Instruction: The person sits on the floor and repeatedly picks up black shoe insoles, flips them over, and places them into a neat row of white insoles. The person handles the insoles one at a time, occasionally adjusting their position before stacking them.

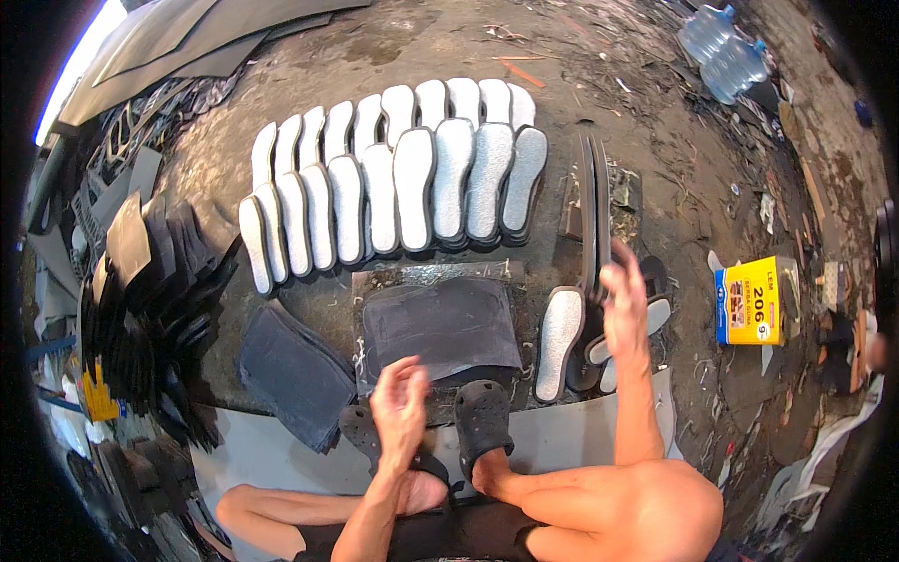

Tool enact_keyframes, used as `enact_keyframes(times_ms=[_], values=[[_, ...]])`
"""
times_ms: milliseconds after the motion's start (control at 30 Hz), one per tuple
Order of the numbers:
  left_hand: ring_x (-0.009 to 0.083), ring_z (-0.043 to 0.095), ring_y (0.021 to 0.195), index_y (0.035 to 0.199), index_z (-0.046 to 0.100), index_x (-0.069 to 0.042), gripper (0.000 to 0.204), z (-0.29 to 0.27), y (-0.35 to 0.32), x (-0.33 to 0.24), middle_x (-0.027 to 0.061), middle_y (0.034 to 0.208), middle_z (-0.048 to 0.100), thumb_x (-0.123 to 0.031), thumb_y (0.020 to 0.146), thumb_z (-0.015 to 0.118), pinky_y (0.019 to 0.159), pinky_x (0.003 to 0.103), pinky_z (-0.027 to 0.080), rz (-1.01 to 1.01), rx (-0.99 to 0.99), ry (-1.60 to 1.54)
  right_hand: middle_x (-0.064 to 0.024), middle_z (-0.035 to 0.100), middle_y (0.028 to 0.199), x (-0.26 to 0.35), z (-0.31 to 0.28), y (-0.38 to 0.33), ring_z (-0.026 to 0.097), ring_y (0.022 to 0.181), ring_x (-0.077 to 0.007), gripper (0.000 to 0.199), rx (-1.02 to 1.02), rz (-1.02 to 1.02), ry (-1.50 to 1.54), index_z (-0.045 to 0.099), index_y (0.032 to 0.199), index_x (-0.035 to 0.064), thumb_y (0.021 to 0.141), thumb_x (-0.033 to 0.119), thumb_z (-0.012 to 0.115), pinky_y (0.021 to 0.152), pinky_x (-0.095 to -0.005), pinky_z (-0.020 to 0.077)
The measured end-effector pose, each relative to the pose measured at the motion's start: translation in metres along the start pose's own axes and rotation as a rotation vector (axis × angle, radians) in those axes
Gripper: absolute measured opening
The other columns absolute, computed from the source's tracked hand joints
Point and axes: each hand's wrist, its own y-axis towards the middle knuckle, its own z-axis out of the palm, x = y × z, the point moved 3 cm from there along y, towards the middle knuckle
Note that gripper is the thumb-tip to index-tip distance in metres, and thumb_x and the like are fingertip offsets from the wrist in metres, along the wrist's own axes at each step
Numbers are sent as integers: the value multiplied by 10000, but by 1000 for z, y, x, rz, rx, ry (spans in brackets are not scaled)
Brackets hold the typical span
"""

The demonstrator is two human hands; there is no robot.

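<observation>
Ideally, the loosely curled left hand [400,405] should steady the sheet [440,323]; whether the right hand [626,298] pinches anything, I cannot tell.

"What's at the upper right?"
"Two clear plastic jugs [735,73], close together, on ground [440,47] strewn with dark scraps [688,155]."
"And upper left?"
"Big flat sheets [178,47], overlapping. An orange strip [522,73] lies between them and the jugs."
</observation>
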Motion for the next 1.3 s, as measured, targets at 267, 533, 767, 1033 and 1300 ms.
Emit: enact_keyframes(times_ms=[267,533,767,1033,1300], values=[[294,615,1398,1767,176,-82,1028,73,-19,-23,209,1528,614,-198,1006,857,1160,451,522,-197,305,-459,-163,625,1442,-42,71,-136,603,1332,-256,1020,555,325,91,294,1735,64,944,337,877,1189,-438,441],[221,742,1040,1632,456,8,569,-44,-21,-33,140,1186,769,-168,1099,547,952,366,575,-165,200,-407,-232,669,1343,-3,93,-118,663,1104,-237,1036,713,622,295,279,1746,92,868,334,775,967,-376,557],[367,759,772,1470,558,40,545,-89,-25,-54,280,1164,737,-238,1013,662,687,454,615,-144,162,-778,-325,634,1420,-15,93,-99,701,1114,-351,918,679,968,1065,279,1749,91,970,416,640,858,-437,574],[272,770,698,1478,561,20,501,-233,-46,-61,209,1088,763,-206,1046,677,642,373,642,-20,-61,-199,-227,678,1403,21,23,-52,712,1096,-275,913,628,373,177,451,1663,69,886,497,666,722,-346,549],[330,741,1048,1501,512,3,451,-345,-84,90,189,1346,657,-273,1152,585,801,417,656,9,-1132,-410,-141,533,1617,26,30,-36,509,1521,-285,960,289,-51,535,383,1686,41,798,15,745,1337,-479,369]])
